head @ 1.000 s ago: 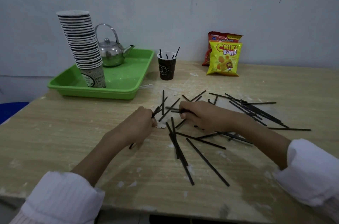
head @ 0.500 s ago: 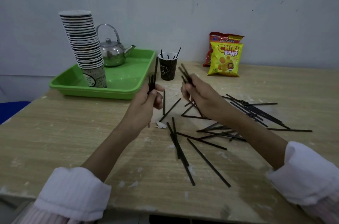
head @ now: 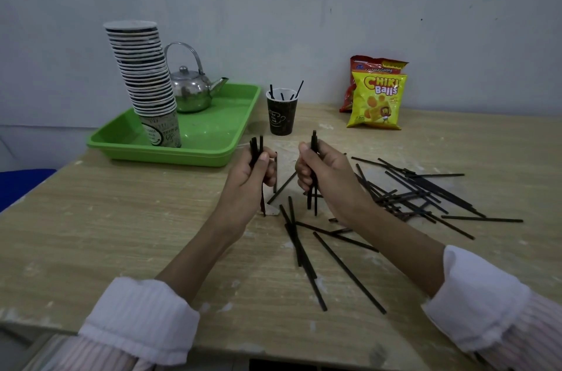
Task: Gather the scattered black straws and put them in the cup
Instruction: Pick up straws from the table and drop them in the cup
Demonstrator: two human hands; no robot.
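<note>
1. The black straws are in 3 places: a few stand in the dark cup [head: 282, 115], 2 small bundles are in the hands, and most lie as scattered straws [head: 404, 194] on the table [head: 121, 218].
2. The left hand [head: 254, 176] is closed around an upright left bundle [head: 256, 147] of about 3 straws, lower ends near the tabletop.
3. The right hand [head: 325, 176] grips a tighter right bundle [head: 313, 142], also upright; I cannot count its straws.
4. Both hands sit just in front of the cup, near it but apart from it.
5. Progress, as I judge it: early. About 4 straws show above the cup rim, while well over 20 lie loose, mostly to the right of the right hand, some between the forearms.
6. Left to do: drop both bundles into the cup, then gather the rest.
7. Beyond these, a green tray [head: 213, 154] holds a stack of paper cups [head: 143, 72] and a metal kettle [head: 191, 91]; 2 snack bags [head: 375, 103] lean at the wall.
</note>
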